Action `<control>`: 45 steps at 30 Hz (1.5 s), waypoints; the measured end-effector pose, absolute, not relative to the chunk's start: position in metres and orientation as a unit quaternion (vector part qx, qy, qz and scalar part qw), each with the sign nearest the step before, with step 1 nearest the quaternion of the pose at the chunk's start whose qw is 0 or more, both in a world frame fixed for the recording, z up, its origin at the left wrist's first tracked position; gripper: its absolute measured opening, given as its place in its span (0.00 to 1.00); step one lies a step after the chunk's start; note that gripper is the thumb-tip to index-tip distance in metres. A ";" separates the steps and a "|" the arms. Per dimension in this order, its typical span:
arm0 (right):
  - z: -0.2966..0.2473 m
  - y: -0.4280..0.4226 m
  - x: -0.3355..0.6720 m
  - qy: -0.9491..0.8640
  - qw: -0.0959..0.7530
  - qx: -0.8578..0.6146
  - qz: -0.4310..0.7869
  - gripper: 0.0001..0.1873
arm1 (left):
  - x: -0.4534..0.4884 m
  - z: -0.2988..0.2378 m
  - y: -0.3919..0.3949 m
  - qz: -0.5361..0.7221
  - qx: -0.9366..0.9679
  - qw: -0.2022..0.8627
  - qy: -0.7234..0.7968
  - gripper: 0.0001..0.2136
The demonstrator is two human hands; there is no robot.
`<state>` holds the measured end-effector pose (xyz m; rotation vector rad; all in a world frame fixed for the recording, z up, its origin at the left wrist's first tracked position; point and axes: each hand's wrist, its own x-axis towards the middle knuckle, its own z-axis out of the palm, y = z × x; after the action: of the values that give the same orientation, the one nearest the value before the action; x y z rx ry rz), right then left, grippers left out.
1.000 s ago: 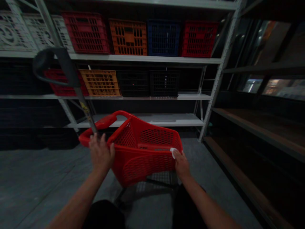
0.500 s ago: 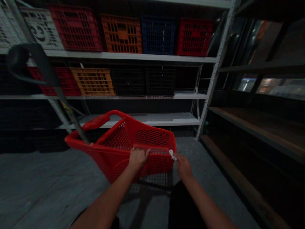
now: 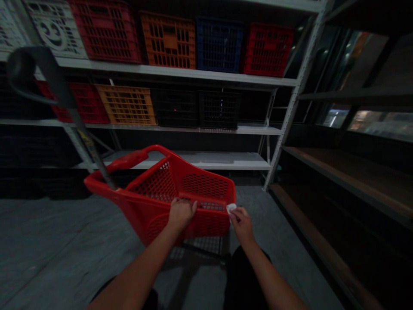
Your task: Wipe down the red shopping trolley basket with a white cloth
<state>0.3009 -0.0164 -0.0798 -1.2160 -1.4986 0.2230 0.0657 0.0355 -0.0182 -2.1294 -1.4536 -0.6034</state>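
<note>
Cart [image 3: 158, 212] sat at 7–8 o'clock in view, looked stiff, smooth, best held by rim | left hand [image 3: 181, 213] curled over near rim | right hand [image 3: 241, 221], 5 o'clock, pinched white cloth [image 3: 231, 207], seemingly soft, light

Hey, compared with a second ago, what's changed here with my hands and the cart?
Your left hand has left the foot of the grey pole and moved right to the middle of the red cart's near rim. Your right hand still pinches the white piece near the rim's right end. The view shifted too, so any cart movement is uncertain. The crates stayed put.
</note>
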 end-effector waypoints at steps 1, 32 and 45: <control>-0.079 -0.015 0.301 -0.624 0.574 -0.520 0.102 0.10 | 0.064 -0.018 0.035 -0.222 -0.782 0.243 -0.529 0.24; -0.054 0.059 0.310 -0.606 0.496 -0.616 0.080 0.11 | 0.036 -0.018 0.021 -0.209 -0.804 0.215 -0.514 0.22; -0.081 -0.052 0.260 -0.614 0.531 -0.535 0.235 0.07 | 0.001 -0.012 0.026 -0.182 -0.842 0.169 -0.479 0.20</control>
<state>0.2596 -0.0520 -0.0810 -1.2770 -1.4641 0.5618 0.0010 0.0263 -0.0120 -2.3922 -1.3622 -0.5187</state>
